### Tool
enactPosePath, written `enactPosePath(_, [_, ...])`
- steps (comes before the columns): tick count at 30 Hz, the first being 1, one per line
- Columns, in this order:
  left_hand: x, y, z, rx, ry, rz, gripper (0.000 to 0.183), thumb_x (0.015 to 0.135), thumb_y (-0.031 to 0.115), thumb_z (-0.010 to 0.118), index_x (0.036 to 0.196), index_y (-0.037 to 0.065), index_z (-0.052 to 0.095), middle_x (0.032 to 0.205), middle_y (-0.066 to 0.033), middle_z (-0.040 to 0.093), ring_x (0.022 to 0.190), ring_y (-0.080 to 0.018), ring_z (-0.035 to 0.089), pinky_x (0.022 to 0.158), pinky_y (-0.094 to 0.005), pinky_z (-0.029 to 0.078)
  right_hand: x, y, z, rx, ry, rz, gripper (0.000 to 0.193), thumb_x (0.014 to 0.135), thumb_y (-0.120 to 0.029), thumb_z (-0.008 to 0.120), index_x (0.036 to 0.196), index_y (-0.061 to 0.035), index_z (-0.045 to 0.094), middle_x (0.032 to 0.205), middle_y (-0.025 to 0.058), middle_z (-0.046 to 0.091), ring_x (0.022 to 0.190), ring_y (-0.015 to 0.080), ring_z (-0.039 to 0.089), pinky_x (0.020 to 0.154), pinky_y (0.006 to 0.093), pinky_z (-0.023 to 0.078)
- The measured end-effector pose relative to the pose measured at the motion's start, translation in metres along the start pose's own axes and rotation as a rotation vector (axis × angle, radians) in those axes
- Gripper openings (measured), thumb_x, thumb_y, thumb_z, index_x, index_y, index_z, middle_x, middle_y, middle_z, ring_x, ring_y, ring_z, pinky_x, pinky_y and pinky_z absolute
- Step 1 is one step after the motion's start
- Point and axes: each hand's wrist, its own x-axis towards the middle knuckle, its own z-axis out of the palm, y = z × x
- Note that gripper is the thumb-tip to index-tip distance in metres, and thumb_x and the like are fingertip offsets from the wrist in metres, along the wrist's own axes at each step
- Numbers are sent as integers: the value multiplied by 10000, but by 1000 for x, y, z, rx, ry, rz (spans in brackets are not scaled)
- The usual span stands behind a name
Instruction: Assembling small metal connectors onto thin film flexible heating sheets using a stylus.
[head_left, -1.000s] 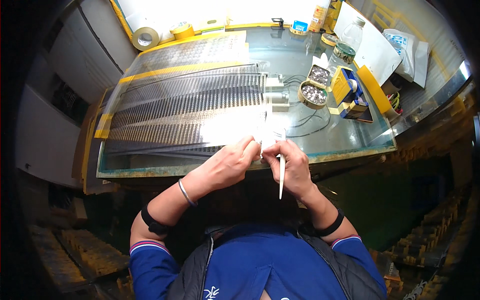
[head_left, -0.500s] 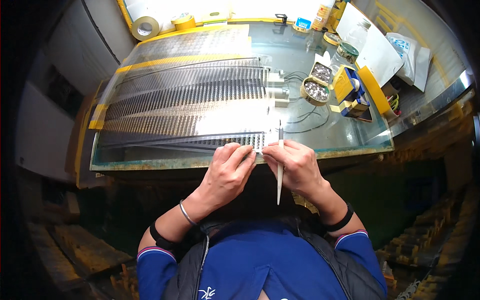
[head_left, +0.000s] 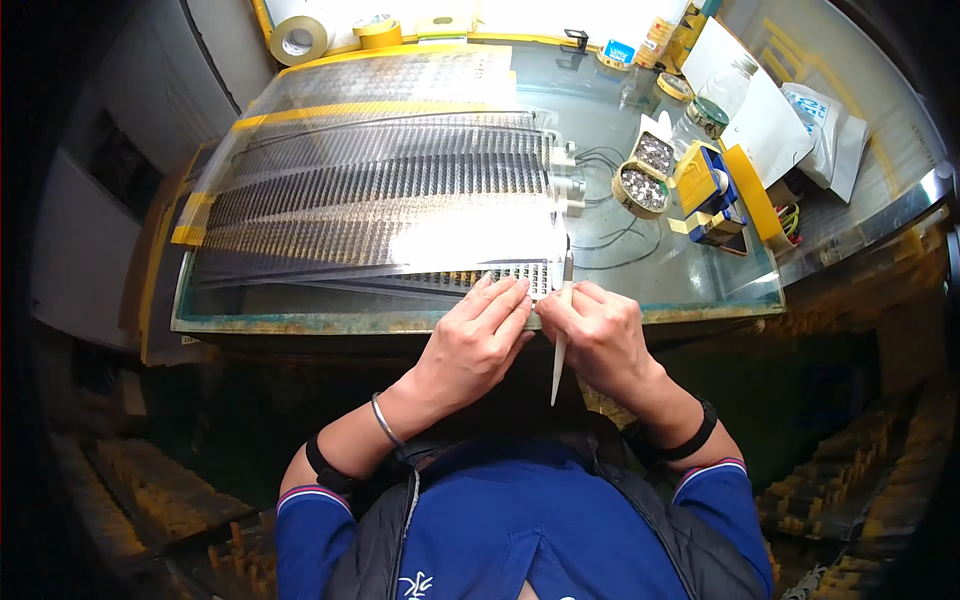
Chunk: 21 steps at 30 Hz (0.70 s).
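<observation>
My left hand (head_left: 482,330) rests at the near glass edge. Its fingers are drawn together and pressed onto the right end of a narrow perforated strip (head_left: 541,279); its thumb is mostly hidden. Just to the right, my right hand (head_left: 600,335) is closed around a slim white-handled tool (head_left: 557,375). The handle's tapered end points toward me, and the dark grey end points away. The right fingertips meet the strip's corner, close to the left fingers. Layered clear sheets with rows of small dark marks (head_left: 370,190) cover the surface beyond the strip.
On the glass tabletop (head_left: 690,290) at right stand an open round tin of small silvery pieces (head_left: 641,190), a blue-yellow tape dispenser (head_left: 712,200) and a green-lidded jar (head_left: 707,117). Grey connectors with thin wires (head_left: 570,187) lie beside the sheets. Tape rolls (head_left: 299,40) sit far left.
The view has shifted slightly. My left fingers now lie further over the strip's end, nearer the right hand. The right hand keeps hold of the white-handled tool.
</observation>
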Motion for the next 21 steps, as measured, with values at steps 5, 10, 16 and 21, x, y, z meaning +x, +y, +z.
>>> enactPosePath(5, [1,2,0,-27,10,-23,375,824,132,702,1158,-18,621,1238,-179,605,1186,-331,571,1048,-474,437,-9,9,11,73,42,-28,152,724,-49,679,832,-73,574,701,72,605,666,238,622,563,339,504])
enactPosePath(10, [2,3,3,-8,49,-23,345,821,141,709,1121,-14,641,1218,-172,614,1162,-326,583,1030,-477,453,-13,13,21,222,184,12,230,687,27,748,758,-61,547,762,88,678,699,244,667,623,311,530])
enactPosePath(16, [2,2,3,-7,77,-15,307,811,140,721,1068,-16,658,1190,-165,626,1142,-326,592,1016,-473,465,-19,8,35,304,366,167,256,691,23,765,706,-59,523,769,93,691,706,242,674,626,324,531])
enactPosePath(21, [1,3,3,-17,67,-24,310,807,141,727,1066,-16,658,1186,-164,627,1143,-324,592,1012,-476,469,-18,11,22,415,260,253,200,724,6,776,771,-50,590,828,107,707,764,251,693,686,318,543])
